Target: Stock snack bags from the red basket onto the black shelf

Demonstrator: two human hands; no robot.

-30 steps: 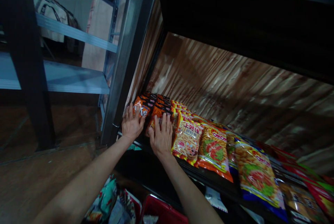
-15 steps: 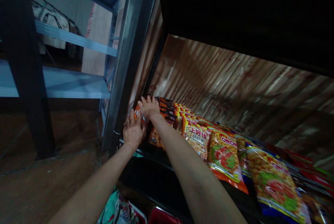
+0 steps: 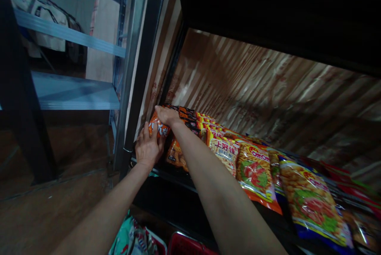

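Note:
A row of orange snack packets [image 3: 159, 129] stands at the left end of a dark shelf [image 3: 178, 177]. My left hand [image 3: 146, 148] rests against the front packet of the row, fingers stretched up over it. Farther back, my right hand [image 3: 167, 115] reaches over the tops of the same row, fingers curled down onto the packets behind the front one. Beside them stand more orange packets [image 3: 176, 154] and a yellow packet with red print [image 3: 224, 152].
Further snack bags [image 3: 256, 173] line the shelf to the right, with a large yellow and blue bag [image 3: 312, 201] near the front edge. A metal upright [image 3: 133, 72] borders the shelf on the left. Blue shelving [image 3: 71, 94] stands beyond. A red basket [image 3: 187, 246] sits below.
My right hand left the front of the second row and reached back over the tops of the left row. My left hand stayed at the front packet. The view shifted slightly left.

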